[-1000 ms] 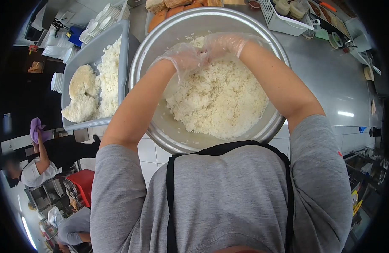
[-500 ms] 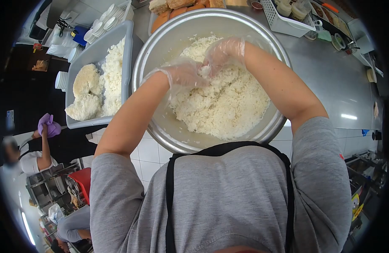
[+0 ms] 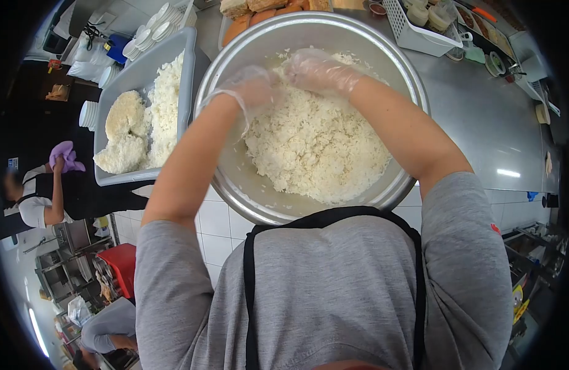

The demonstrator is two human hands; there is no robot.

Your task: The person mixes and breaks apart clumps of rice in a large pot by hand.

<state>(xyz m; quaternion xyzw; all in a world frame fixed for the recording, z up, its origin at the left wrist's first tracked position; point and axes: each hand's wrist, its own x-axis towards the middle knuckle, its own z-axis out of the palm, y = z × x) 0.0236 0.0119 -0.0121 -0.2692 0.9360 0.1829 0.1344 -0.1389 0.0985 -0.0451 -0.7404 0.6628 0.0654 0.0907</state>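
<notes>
Positions ref. bowl ctr.; 12 o'clock = away from me.

9 o'clock: grey tub, holding more white rice, incl. a compact lump on its L side. Tub stands just beside the bowl, so if my L forearm swung wide, it could knock the tub rim; cause: narrow clearance.

10 o'clock: my L hand, in a clear plastic glove, over the rice near the bowl wall. Blurred; can't tell if open, closed or gripping. Glove cuff hangs loose; risk: cuff drags in rice or slips off, cause: poor fit at wrist.

11–12 o'clock, outside rim: brown slabs, close by. Grains flicked too hard could land there.

Ctr.: cooked rice, the main mass, heaped in the wide metal bowl. Some grains sit apart on the bare wall, approx. 7 o'clock. Risk: grains crushed to paste, cause: excess finger pressure; spill over rim, cause: a big scoop lifted near the edge.

12 o'clock: my R hand, gloved, fingers curled down at the rice; tips hidden, so can't tell if gripping. Risk: thin film tears, bits lost in rice; cause: hard pulling.

1–2 o'clock: white basket on steel counter, clear of both hands; low risk.
</notes>
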